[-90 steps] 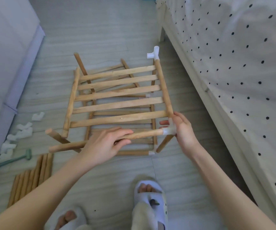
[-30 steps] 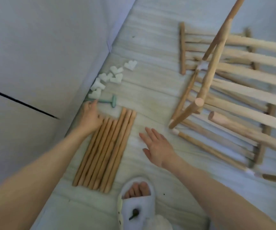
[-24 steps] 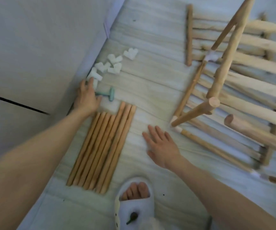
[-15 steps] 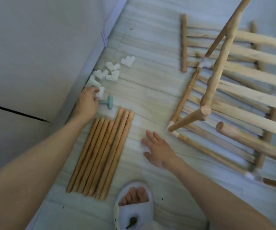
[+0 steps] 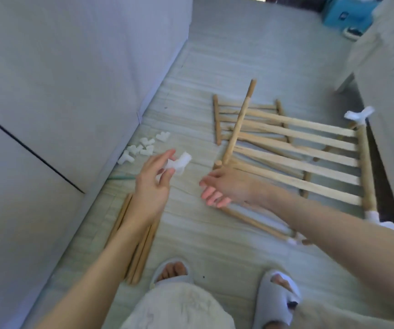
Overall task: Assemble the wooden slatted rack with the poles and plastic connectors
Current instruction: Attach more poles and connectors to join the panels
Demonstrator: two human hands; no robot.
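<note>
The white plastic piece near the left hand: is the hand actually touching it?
Touching. The head view shows the left hand pinching the white connector between thumb and fingertips, lifted above the floor.

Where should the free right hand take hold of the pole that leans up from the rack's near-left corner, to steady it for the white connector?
Probably low on the leaning pole, just above its foot, coming from the near-left side where the right hand is. The shaft there is bare, while the slats crowd its right. The left hand pinches the white connector.
</note>
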